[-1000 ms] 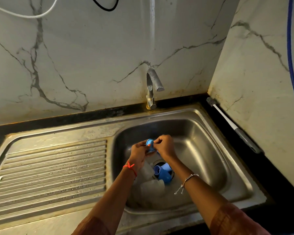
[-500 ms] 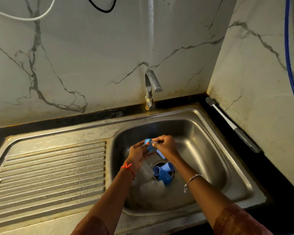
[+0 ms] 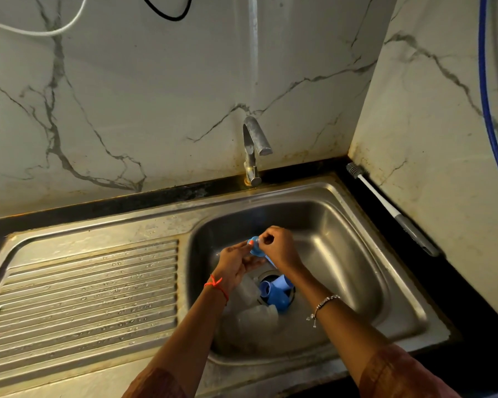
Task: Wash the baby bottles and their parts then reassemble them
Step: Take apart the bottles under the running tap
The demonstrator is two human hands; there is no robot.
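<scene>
your left hand (image 3: 235, 265) and right hand (image 3: 281, 248) both gripped a blue bottle part (image 3: 254, 249), fingers curled on it, in front of the faucet (image 3: 253, 145). nearer you from the faucet, blue caps (image 3: 276, 297) and clear bottles (image 3: 256, 317) lay in the sink (image 3: 345, 254).

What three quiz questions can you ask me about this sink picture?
1. True or false: the bottle brush lies inside the sink.
2. What do the left hand and right hand hold together? A) a blue bottle part B) a sponge C) a spoon
3. Fill in: more blue parts lie by the sink's ____.
Key: 1 false, it lies on the counter; 2 A; 3 drain.
</scene>
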